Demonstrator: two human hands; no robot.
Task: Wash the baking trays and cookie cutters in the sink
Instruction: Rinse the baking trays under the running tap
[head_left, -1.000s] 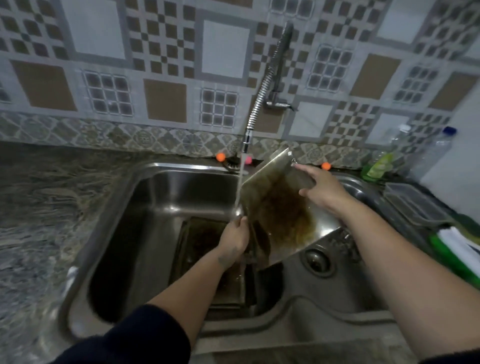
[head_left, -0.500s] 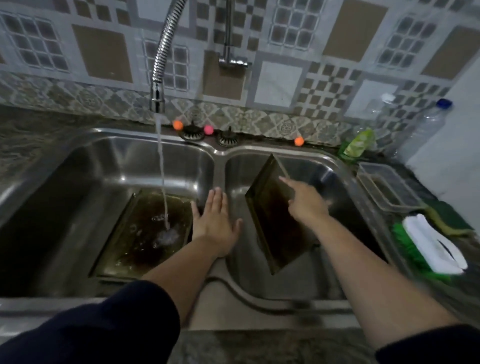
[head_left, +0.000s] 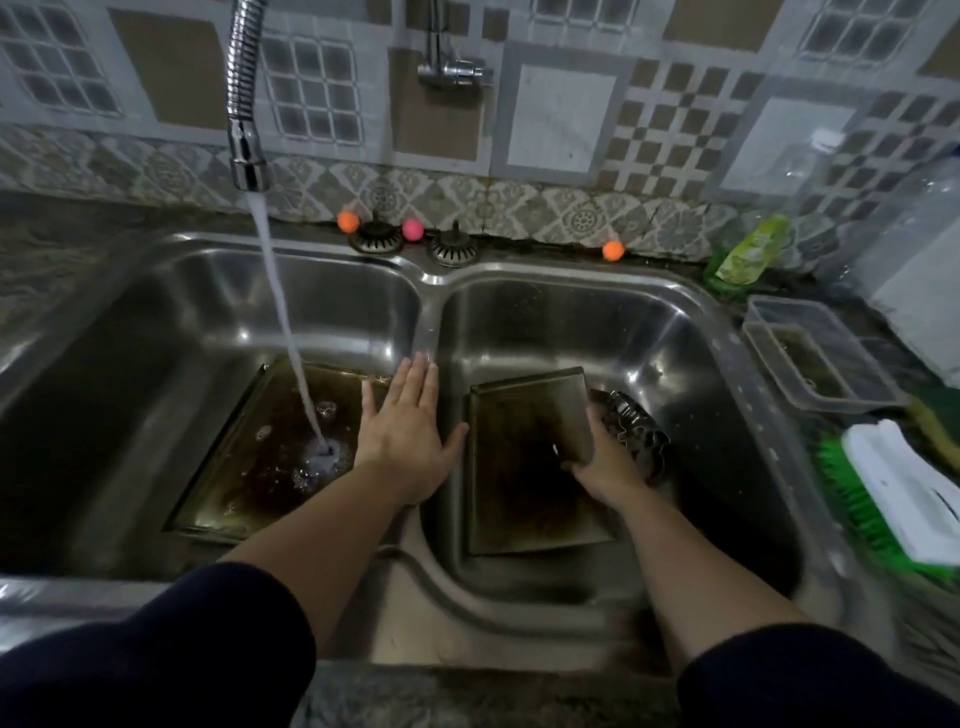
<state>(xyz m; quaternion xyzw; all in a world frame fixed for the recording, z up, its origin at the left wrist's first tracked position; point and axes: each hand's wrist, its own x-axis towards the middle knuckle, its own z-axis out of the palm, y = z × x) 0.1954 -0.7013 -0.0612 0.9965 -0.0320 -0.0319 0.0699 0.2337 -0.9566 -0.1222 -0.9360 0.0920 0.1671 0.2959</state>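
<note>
A stained baking tray (head_left: 524, 467) lies nearly flat in the right basin of the double steel sink (head_left: 431, 306). My right hand (head_left: 605, 457) grips its right edge, thumb on top. Metal cookie cutters (head_left: 636, 431) lie in the same basin just right of that hand. A second dirty tray (head_left: 249, 467) lies in the left basin, and water from the flexible tap (head_left: 244, 104) pours onto it. My left hand (head_left: 408, 436) hovers flat, fingers straight, over the divider between the basins, holding nothing.
On the counter at right are a green-and-white scrub brush (head_left: 893, 499), a clear plastic container (head_left: 815, 353), a green dish-soap pouch (head_left: 748, 254) and a clear bottle (head_left: 904, 234). Two strainer plugs (head_left: 415, 241) and small coloured balls sit on the sink's back ledge.
My right hand lowered the tray from tilted upright to nearly flat in the right basin. My left hand stayed open over the divider. Earlier both hands held this tray under the tap.
</note>
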